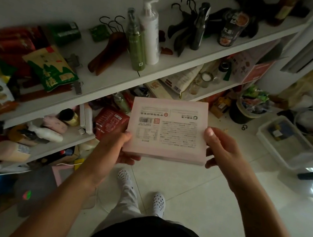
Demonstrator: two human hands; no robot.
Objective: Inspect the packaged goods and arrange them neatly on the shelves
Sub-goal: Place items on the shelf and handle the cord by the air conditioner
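A flat pale pink box [168, 128] is held level in front of me, its printed back with a barcode and small text facing up. My left hand [119, 149] grips its near left corner, thumb on top and fingers underneath. My right hand [223, 147] grips its right edge, thumb on the top face. White shelves [117, 79] run along the left, crowded with packaged goods: a green and yellow bag [52, 69], a red box [111, 122] on a lower shelf, a green bottle [136, 42] and a white pump bottle [150, 32].
Black hangers [184, 22] and a dark jar [232, 29] stand on the upper shelf. A full black bin [246, 108] and a clear plastic tub [285, 143] sit on the tiled floor to the right. My feet in white clogs [142, 190] stand below the box.
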